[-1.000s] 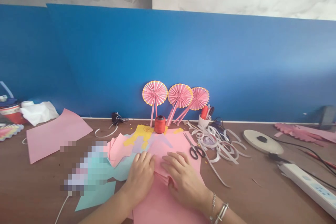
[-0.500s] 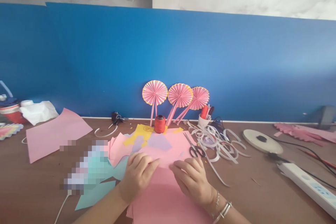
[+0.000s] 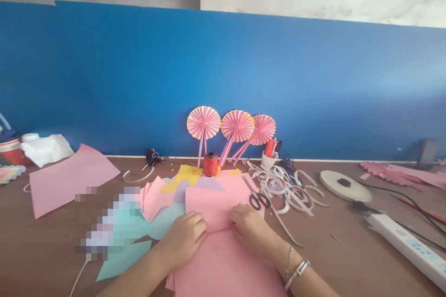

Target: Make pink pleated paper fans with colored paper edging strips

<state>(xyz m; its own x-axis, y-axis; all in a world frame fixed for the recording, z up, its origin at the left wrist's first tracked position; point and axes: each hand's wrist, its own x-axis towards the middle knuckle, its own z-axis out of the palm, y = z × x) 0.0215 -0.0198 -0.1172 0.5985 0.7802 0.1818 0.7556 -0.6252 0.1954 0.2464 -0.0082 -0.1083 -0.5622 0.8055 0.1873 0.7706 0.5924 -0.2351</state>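
A pink paper sheet (image 3: 223, 264) lies in front of me on the brown table (image 3: 348, 250), with its far part folded up toward me along a crease. My left hand (image 3: 184, 241) has its fingers curled and presses on the left end of that crease. My right hand (image 3: 249, 229), with bracelets on the wrist, pinches the crease at its right end. Beneath the sheet lie more pink, yellow, lilac and light blue papers (image 3: 163, 199).
Black-handled scissors (image 3: 256, 197) and curled white paper strips (image 3: 289, 185) lie just right of the sheet. A red thread spool (image 3: 210, 164), three pink paper fans (image 3: 237, 127) and a pen cup (image 3: 269, 158) stand by the blue wall. A power strip (image 3: 404, 243) is at right.
Both hands have drawn closer together and toward me on the pink sheet. The far flap now stands folded up, with the hands pressing its crease.
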